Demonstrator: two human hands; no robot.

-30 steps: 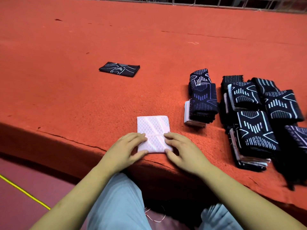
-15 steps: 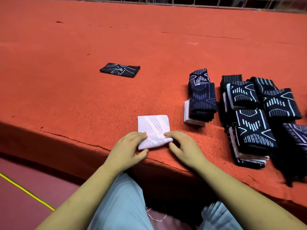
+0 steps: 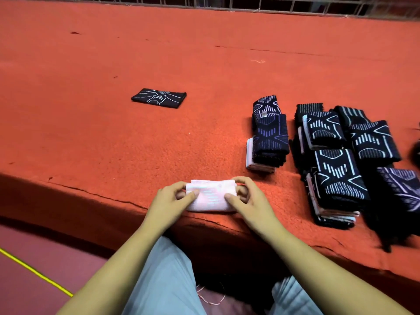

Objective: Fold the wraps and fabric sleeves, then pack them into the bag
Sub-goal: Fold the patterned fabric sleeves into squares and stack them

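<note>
At table edge (image 3: 91,192), left hand (image 3: 168,202) and right hand (image 3: 252,201) pinching pink sleeve (image 3: 211,197), its ends hidden within both grips

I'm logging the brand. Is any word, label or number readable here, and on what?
None readable.
The pale tag on the dark stack is too small to read.
Marks on the pink sleeve are pattern, not letters.
</note>
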